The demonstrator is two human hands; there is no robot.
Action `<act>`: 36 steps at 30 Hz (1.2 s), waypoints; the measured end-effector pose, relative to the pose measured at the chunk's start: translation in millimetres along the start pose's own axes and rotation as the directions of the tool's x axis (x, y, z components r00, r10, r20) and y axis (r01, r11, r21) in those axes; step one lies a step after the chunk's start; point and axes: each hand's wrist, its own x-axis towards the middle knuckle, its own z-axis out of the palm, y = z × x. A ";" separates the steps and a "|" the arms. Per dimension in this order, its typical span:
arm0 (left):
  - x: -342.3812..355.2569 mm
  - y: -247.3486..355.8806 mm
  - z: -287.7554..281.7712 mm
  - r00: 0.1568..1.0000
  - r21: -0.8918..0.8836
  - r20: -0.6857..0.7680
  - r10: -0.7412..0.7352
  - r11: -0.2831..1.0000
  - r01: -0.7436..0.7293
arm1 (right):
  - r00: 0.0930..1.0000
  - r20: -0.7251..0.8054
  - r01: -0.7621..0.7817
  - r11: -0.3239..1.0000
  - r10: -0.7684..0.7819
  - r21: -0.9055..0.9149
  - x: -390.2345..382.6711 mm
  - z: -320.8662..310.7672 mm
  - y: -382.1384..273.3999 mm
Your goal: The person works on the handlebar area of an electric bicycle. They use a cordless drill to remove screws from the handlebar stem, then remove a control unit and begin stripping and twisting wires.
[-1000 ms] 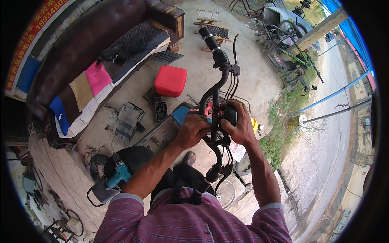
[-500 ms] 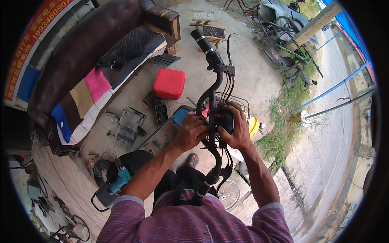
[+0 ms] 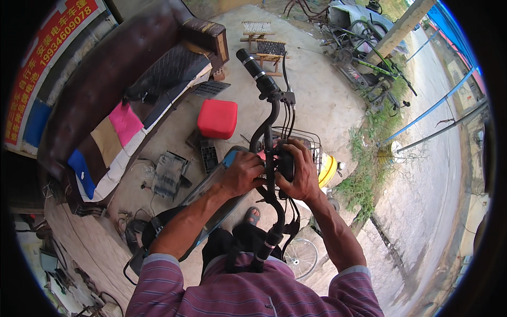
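Both hands are at the middle of a black bicycle handlebar (image 3: pixel 272 116), which runs upright through the view with grips, brake levers and hanging cables. My left hand (image 3: pixel 244 172) has curled fingers against the bar's left side; what they grip is hidden. My right hand (image 3: pixel 297 171) is wrapped on a rounded black housing (image 3: pixel 286 160) beside the bar, thumb pressed toward the stem. Behind it are a wire basket (image 3: pixel 311 137) and a yellow round object (image 3: pixel 327 171).
A brown sofa (image 3: pixel 95 68) fills the left. A red cube stool (image 3: pixel 216 117), small folding stools (image 3: pixel 270 47) and a black parts box (image 3: pixel 208 155) stand on the concrete floor. Piled bicycles (image 3: pixel 364 47), a pole (image 3: pixel 398 29), weeds and a road lie to the right.
The handlebar's far grip has shifted left and lower in the view, and both hands sit slightly lower. They stay on the middle. The teal drill has become hidden behind my left arm.
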 end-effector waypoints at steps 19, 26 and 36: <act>24.9 -1.7 16.5 0.884 -0.180 -0.420 -0.205 0.974 0.140 | 1.000 -0.001 -0.030 1.000 0.030 -0.008 -1.2 -1.7 0.6; 16.4 -5.7 24.7 0.856 -0.243 -0.423 -0.297 0.947 0.208 | 0.996 0.026 -0.087 0.993 0.089 -0.078 -0.2 -2.0 -5.7; 8.7 -7.8 44.4 0.841 -0.161 -0.482 -0.246 0.968 0.191 | 0.994 0.099 -0.035 0.995 0.045 -0.098 3.2 -9.6 0.9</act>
